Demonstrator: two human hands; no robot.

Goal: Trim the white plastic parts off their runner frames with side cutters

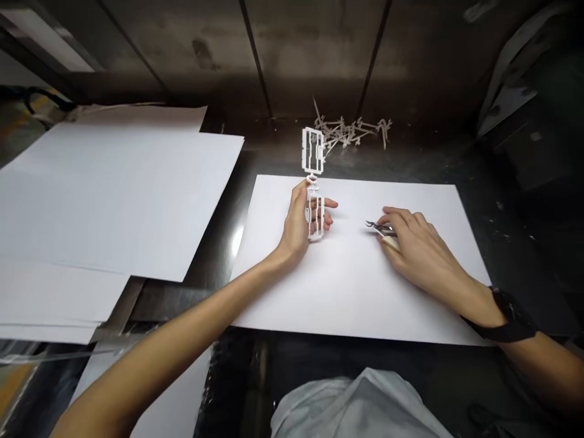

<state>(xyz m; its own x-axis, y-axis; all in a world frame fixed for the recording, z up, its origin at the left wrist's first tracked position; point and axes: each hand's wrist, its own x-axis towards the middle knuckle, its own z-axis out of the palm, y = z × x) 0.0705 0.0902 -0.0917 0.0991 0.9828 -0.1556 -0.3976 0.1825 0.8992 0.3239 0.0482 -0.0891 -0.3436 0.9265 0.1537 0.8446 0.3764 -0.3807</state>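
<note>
My left hand (300, 224) grips a white moulded plastic piece (312, 152) above the paper. Two slotted rectangular frames make up the piece, joined by a narrow looped link near my thumb. The lower frame lies against my palm, and the other fingers reach out behind it. My right hand (417, 246) is closed around a pair of nippers (380, 228), whose metal jaws point left toward the plastic piece, apart from it. A pale handle shows under the thumb; the rest is covered by the hand. Beneath both hands lies a white sheet (356, 292).
Thin plastic sprue scraps (351, 131) are heaped at the back of the dark metal table (255, 152), against a metal wall (314, 55). Large white sheets (114, 188) are stacked on the left. Small white bits dot the table at right.
</note>
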